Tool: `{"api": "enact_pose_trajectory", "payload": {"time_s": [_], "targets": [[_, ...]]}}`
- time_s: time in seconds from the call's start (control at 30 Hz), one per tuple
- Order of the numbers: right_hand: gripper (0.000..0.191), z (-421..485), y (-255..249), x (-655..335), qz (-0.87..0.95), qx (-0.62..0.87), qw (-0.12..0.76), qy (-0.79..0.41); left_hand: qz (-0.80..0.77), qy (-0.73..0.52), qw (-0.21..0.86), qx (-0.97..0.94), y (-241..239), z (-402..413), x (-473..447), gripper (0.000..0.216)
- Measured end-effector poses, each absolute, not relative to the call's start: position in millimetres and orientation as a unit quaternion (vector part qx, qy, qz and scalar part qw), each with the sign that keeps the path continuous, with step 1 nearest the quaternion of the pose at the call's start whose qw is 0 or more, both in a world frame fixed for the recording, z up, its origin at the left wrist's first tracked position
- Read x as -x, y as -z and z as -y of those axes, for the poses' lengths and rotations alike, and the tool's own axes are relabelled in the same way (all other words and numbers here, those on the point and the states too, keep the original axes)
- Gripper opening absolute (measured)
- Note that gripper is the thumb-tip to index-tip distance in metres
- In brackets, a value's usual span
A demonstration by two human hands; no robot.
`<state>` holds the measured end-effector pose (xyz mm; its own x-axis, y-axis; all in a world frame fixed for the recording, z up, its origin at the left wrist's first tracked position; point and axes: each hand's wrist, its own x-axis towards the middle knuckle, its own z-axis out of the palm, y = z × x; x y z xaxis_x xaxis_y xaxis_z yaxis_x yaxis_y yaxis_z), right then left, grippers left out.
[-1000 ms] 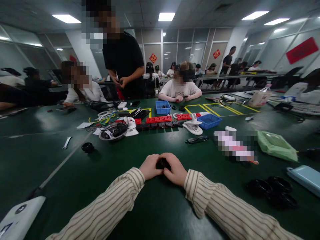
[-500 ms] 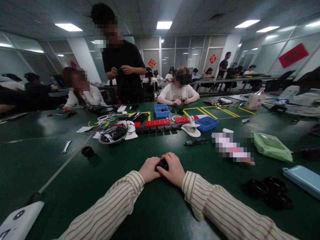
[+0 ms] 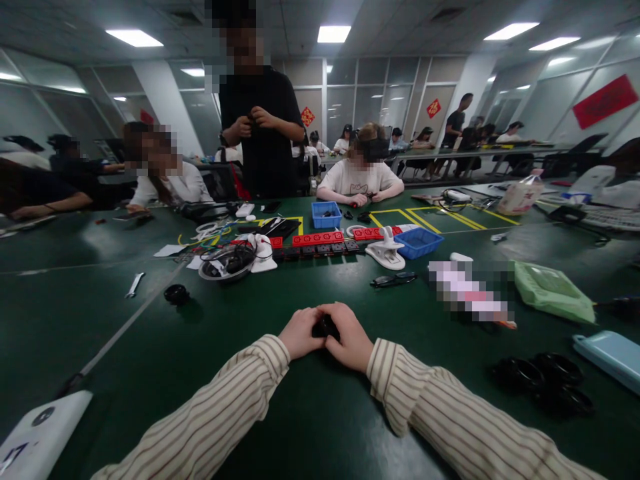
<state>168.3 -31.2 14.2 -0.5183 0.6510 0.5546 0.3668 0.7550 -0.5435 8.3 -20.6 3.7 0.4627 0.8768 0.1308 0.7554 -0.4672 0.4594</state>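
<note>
Both hands meet around a small round black plastic part [image 3: 329,325] low over the green table [image 3: 280,427]. My left hand [image 3: 301,333] is closed on its left side, and my right hand [image 3: 350,339] curls over its right side and top. Most of the part is hidden by the fingers. A similar black ring-shaped part [image 3: 177,294] sits alone to the left. Several more black rings [image 3: 543,381] stand in a cluster on the right.
Ahead lie black glasses [image 3: 393,279], a white clip base [image 3: 386,250], a blue bin [image 3: 419,244], red-topped power strips [image 3: 319,239] and a bowl of cables [image 3: 227,263]. A wrench [image 3: 134,285] rests left; a green packet [image 3: 553,293] and light-blue case [image 3: 610,357] lie right. Across the table people sit and stand.
The fingers have shifted slightly around the black part, the right hand covering more of its top. The view has tilted a little, and the standing person across the table appears farther right.
</note>
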Motion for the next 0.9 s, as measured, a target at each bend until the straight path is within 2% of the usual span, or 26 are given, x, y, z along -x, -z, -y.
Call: {"api": "enact_pose_trajectory", "payload": {"time_s": [0.1,0.27,0.37,0.5,0.63,0.9], "targets": [[0.051,30.5,-14.2,-168.9,0.847,0.316,0.393,-0.167,-0.483,-0.177,0.169,-0.841,-3.9,20.2,-8.1,0.037],[0.041,30.3,-14.6,-169.5,0.820,0.359,0.426,-0.135,-0.480,-0.164,0.169,-0.845,-3.6,19.9,-7.9,0.034],[0.040,29.8,-14.5,-168.0,0.816,0.391,0.408,-0.117,-0.479,-0.158,0.154,-0.850,-3.7,20.0,-8.5,0.031],[0.025,28.8,-14.2,-165.5,0.820,0.423,0.370,-0.106,-0.484,-0.152,0.139,-0.850,-4.8,20.7,-9.5,0.028],[0.019,29.1,-14.6,-164.9,0.825,0.405,0.376,-0.117,-0.484,-0.151,0.143,-0.850,-5.5,21.2,-9.6,0.027],[0.034,31.9,-16.6,-168.8,0.852,0.277,0.405,-0.183,-0.486,-0.165,0.145,-0.846,-4.7,21.2,-9.7,0.025]]}}
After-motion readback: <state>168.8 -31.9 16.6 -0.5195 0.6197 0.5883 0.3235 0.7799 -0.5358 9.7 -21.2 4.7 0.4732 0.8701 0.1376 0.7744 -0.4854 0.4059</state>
